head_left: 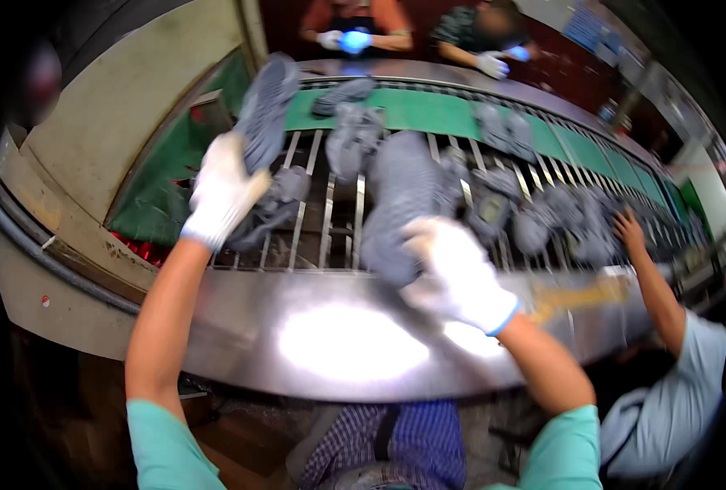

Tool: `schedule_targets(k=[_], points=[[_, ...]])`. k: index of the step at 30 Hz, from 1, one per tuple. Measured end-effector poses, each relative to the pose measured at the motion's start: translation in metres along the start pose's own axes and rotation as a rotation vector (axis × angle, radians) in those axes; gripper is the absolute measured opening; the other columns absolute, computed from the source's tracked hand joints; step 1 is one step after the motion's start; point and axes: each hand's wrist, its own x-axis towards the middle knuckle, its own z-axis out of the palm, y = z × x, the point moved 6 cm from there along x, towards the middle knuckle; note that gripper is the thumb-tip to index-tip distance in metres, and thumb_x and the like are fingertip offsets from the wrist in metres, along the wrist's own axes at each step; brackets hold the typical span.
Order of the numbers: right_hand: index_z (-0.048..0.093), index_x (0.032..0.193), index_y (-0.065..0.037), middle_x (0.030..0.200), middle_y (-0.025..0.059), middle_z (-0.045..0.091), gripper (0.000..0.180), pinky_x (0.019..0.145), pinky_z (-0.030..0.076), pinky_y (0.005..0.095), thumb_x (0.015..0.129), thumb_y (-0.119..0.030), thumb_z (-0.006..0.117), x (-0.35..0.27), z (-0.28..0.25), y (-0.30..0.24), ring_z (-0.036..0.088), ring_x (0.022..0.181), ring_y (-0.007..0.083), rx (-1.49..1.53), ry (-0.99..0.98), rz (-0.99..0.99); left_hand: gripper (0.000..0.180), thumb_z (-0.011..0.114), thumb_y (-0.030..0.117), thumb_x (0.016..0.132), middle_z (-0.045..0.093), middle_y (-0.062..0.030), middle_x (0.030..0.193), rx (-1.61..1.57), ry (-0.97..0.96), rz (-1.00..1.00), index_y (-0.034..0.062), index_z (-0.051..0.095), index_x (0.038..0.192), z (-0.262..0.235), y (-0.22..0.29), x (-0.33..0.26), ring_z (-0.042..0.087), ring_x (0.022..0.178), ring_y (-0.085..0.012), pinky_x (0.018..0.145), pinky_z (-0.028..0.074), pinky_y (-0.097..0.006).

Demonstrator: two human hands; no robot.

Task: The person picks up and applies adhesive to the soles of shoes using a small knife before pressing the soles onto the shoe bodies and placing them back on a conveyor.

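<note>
My left hand (222,189), in a white knit glove, grips the lower end of a grey shoe sole (266,106). That sole stands tilted up over the left end of the conveyor, its ridged face showing. Under it, a grey shoe upper (285,189) lies on the metal rods. My right hand (453,265), gloved too and blurred by motion, has its fingers closed at the near end of a second grey sole (397,188). This sole slants over the rods at the middle. Another grey shoe upper (353,143) lies between the two soles.
More grey uppers (493,200) lie on the rod conveyor (328,212), with others on the green belt (428,113). A steel ledge (240,327) runs along the near side. A co-worker's bare hand (628,231) reaches in at right. Two gloved people work across the far side.
</note>
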Motion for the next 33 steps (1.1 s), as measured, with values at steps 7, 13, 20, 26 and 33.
schedule_targets(k=[7, 13, 20, 26, 33], points=[[0.061, 0.130, -0.011, 0.155, 0.0232, 0.046, 0.067, 0.117, 0.043, 0.0605, 0.069, -0.018, 0.088, -0.130, 0.090, -0.138, 0.043, 0.147, 0.0473, 0.138, -0.135, 0.150, 0.053, 0.080, 0.009, 0.069, 0.057, -0.0308, 0.130, -0.121, -0.009, 0.095, -0.0011, 0.056, 0.115, -0.132, 0.045, -0.298, 0.057, 0.123, -0.0526, 0.101, 0.052, -0.055], [0.061, 0.134, -0.012, 0.159, 0.0303, 0.041, 0.066, 0.118, 0.043, 0.0564, 0.075, -0.024, 0.089, -0.131, 0.099, -0.165, 0.045, 0.145, 0.0500, 0.158, -0.078, 0.406, 0.065, 0.082, 0.004, 0.069, 0.058, -0.0247, 0.132, 0.100, -0.107, -0.121, -0.0014, 0.058, 0.129, -0.135, 0.034, -0.378, 0.052, 0.134, -0.0519, 0.108, 0.051, -0.055], [0.055, 0.145, -0.006, 0.157, 0.0284, 0.048, 0.063, 0.117, 0.047, 0.0453, 0.091, -0.027, 0.080, -0.119, 0.116, -0.134, 0.053, 0.143, 0.0393, 0.643, 0.010, 0.415, 0.062, 0.084, 0.018, 0.081, 0.060, -0.0251, 0.134, -0.240, 0.061, 0.120, -0.0043, 0.059, 0.133, -0.115, 0.130, -0.327, 0.053, 0.135, -0.0556, 0.112, 0.047, -0.060], [0.015, 0.169, -0.007, 0.157, 0.0275, 0.048, 0.077, 0.112, 0.053, 0.0494, 0.108, -0.020, 0.060, -0.109, 0.132, -0.031, 0.056, 0.137, 0.0405, 1.555, 0.547, 1.207, 0.052, 0.078, 0.017, 0.095, 0.061, -0.0215, 0.135, -0.993, -0.049, -0.576, -0.0056, 0.058, 0.137, -0.002, 0.068, -0.337, 0.067, 0.120, -0.0316, 0.109, 0.052, -0.043], [0.028, 0.155, 0.009, 0.157, 0.0321, 0.040, 0.072, 0.115, 0.048, 0.0582, 0.109, -0.039, 0.057, -0.107, 0.167, 0.121, 0.052, 0.135, 0.0482, 1.991, 1.008, 1.414, 0.049, 0.074, 0.014, 0.095, 0.063, -0.0218, 0.128, -0.870, -0.063, -0.522, -0.0085, 0.057, 0.135, -0.005, 0.085, -0.324, 0.069, 0.114, -0.0311, 0.102, 0.056, -0.042]])
